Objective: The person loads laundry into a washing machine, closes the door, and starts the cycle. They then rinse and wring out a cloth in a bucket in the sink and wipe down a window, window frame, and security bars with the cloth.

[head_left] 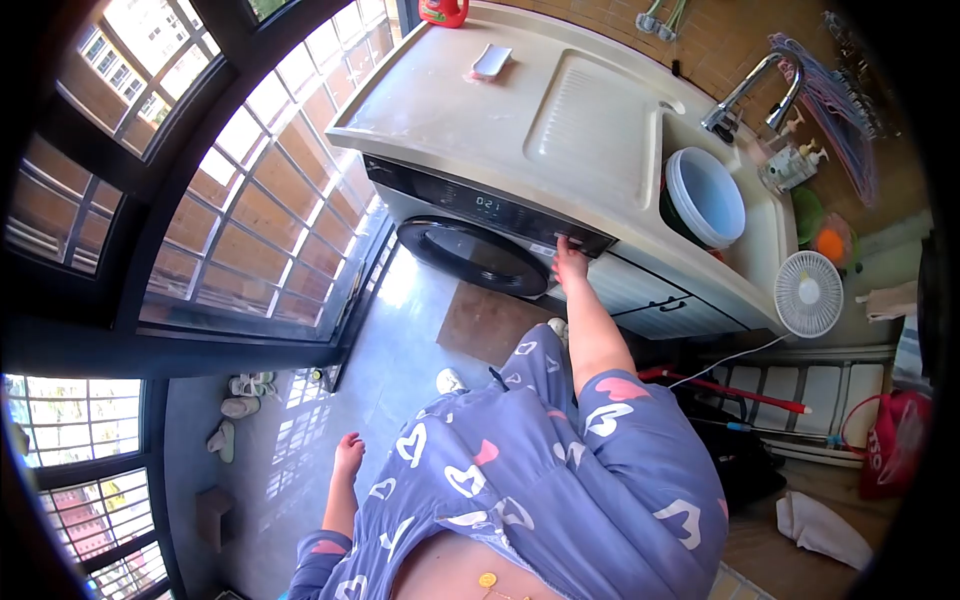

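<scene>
My right hand (570,262) reaches forward to the right end of the control panel (460,193) on a washing machine (420,215). A finger is stretched out against the panel, and nothing is held. The panel's display (488,204) is lit and seems to read 0:21. Below it the round dark door (470,255) looks closed. My left hand (348,455) hangs low at my side over the floor, fingers loosely bent, with nothing visible in it.
Above the washer runs a pale countertop (440,100) with a soap dish (491,62) and a red bottle (443,12). A bucket (712,195) stands in the sink, a small white fan (808,293) beside it. A brown mat (490,325) lies before the washer; shoes (240,407) sit left.
</scene>
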Demonstrator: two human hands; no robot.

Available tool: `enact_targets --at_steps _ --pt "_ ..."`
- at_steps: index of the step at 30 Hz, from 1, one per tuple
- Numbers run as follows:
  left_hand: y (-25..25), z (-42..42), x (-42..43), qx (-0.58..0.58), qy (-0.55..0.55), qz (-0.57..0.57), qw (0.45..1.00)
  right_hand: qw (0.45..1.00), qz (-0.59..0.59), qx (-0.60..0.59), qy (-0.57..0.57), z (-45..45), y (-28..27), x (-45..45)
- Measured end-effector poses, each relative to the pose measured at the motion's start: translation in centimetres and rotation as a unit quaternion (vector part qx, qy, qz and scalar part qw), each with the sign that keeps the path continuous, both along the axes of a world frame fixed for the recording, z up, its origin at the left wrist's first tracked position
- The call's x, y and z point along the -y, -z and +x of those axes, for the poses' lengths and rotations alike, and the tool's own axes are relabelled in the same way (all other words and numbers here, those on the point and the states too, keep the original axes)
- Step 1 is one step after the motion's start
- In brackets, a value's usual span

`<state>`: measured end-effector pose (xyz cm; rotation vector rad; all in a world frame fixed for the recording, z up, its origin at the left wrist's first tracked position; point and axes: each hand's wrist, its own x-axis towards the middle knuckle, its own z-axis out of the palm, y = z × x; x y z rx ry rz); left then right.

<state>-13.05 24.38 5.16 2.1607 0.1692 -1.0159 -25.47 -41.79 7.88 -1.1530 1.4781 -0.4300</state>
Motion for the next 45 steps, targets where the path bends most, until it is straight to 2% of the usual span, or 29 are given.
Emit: enact_targets --at_steps 9,13,19,22,24,28,30,31,34,35,36,38,40,41,44,45 --pt "-0.4 -0.6 -1.2 -0.033 -0.008 0.052 0.998 0.999 -0.046 0.017 -0.01 0.0 1.3 0.2" --pt "1.2 -0.7 -2.2 -0.035 -0.01 0.054 0.998 0.998 -0.05 0.03 -0.011 -0.1 1.7 0.2" --pt "-0.1 -0.7 -0.1 -0.02 -0.002 0.067 0.998 0.998 -0.044 0.045 -0.01 0.1 0.7 -0.5" --pt "-0.5 -0.9 0.8 -0.021 -0.01 0.06 0.998 0.998 -0.064 0.029 0.009 0.4 3.2 0.5" --pt "-0.3 -0.9 0.9 -0.023 -0.005 0.042 0.999 0.985 -0.157 -0.073 -0.028 0.0 7.7 2.8" --pt "-0.4 -1.1 0.6 -0.024 0.012 0.05 0.998 0.976 -0.182 -0.109 -0.056 -0.3 7.7 2.8" --pt "0.5 -0.8 0.0 -0.03 0.021 0.052 0.998 0.992 -0.09 -0.07 -0.046 0.0 4.2 1.5" --pt "0.6 -0.7 -0.2 -0.031 0.024 0.054 0.998 0.998 -0.054 -0.02 -0.019 0.4 0.7 -0.4" --pt "0.6 0.0 -0.4 -0.029 0.028 0.062 0.997 0.998 -0.001 0.02 -0.057 0.4 -1.4 -1.4" --pt "0.7 0.1 -0.4 -0.03 0.023 0.062 0.997 0.996 -0.018 0.023 -0.087 0.3 -1.9 -2.2" --pt "1.0 0.3 -0.5 -0.03 0.017 0.062 0.997 0.996 -0.019 0.024 -0.084 -0.2 -0.9 -2.5" --pt "1.6 0.5 -0.2 -0.041 0.014 0.049 0.998 0.977 -0.06 -0.025 -0.204 -0.9 1.6 -3.6" --pt "1.6 0.5 0.3 -0.052 0.009 0.036 0.998 0.977 -0.064 -0.042 -0.198 -1.7 4.0 -5.7" --pt "1.2 0.4 1.0 -0.047 0.008 0.03 0.998 0.964 -0.131 -0.075 -0.217 -2.8 9.3 -5.5" --pt "1.6 0.1 1.7 -0.04 0.009 0.02 0.999 0.955 -0.174 -0.093 -0.22 -5.2 13.9 -8.1" --pt "1.9 -0.1 1.8 -0.045 0.005 0.01 0.999 0.955 -0.175 -0.093 -0.221 -5.6 13.0 -9.0"
